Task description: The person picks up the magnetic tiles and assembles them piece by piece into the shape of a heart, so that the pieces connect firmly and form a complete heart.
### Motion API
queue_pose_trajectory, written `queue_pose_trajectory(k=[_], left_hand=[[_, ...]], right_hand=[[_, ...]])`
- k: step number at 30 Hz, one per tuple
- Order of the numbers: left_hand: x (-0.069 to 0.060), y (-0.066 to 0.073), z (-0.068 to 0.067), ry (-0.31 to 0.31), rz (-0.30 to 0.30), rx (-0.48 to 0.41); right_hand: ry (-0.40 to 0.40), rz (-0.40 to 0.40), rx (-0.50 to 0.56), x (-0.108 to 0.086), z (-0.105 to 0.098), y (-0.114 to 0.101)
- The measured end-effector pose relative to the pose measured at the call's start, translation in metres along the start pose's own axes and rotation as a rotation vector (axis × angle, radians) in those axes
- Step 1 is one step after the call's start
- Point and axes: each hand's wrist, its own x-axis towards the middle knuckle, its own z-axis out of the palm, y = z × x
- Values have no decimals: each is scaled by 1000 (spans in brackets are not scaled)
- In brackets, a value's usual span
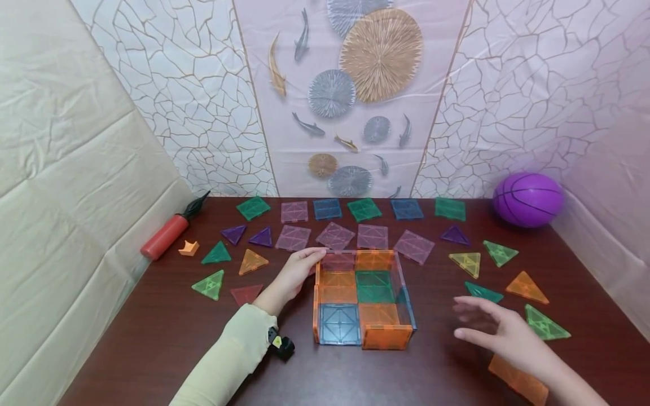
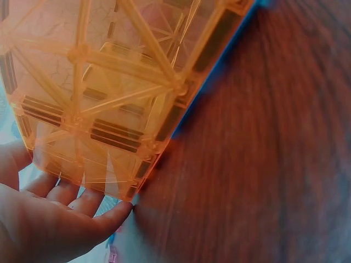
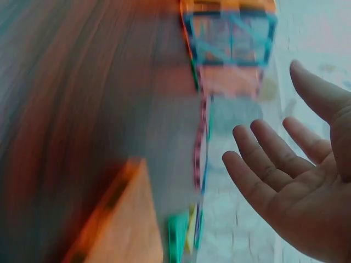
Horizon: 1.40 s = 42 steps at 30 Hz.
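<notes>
A low box of see-through magnetic tiles (image 1: 376, 287) stands on the table, with orange, green, blue and pink squares in its floor and walls. My left hand (image 1: 293, 275) holds its back left corner, the fingers bent round the end of the orange side wall (image 2: 104, 87). In the left wrist view the fingertips are partly hidden behind that wall. To the right of the box, my right hand (image 1: 500, 330) hovers with fingers spread, holding nothing. Below its wrist is an orange tile (image 1: 518, 378), partly covered by the forearm.
Pink square tiles (image 1: 372, 237) and blue and green ones line the back. Triangle tiles (image 1: 210, 285) lie at both sides. A red hand pump (image 1: 165, 237) and an orange crown-shaped piece (image 1: 189, 248) are at left, a purple ball (image 1: 528, 199) at back right.
</notes>
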Motion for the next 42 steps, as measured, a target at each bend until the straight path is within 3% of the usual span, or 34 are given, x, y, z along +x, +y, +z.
queue_pose_trajectory(k=[3, 8, 12, 19, 25, 34, 37, 42], left_hand=[[-1, 0, 0, 6, -3, -5], [-2, -1, -1, 14, 1, -17], [-3, -2, -1, 15, 2, -35], [-3, -3, 0, 14, 3, -44], [-4, -2, 0, 22, -6, -57], [-3, -1, 1, 23, -10, -73], [-3, 0, 1, 24, -12, -70], [-3, 1, 2, 18, -15, -66]], right_hand=[[52, 32, -76, -14, -12, 13], [71, 118, -202, -34, -27, 33], [19, 211, -230, -45, -37, 46], [-163, 379, -269, -48, -44, 64], [-233, 376, -359, -47, -39, 73], [-265, 374, -395, -42, -33, 73], [-252, 353, -422, -41, -29, 70], [-160, 231, -500, -42, -23, 64]])
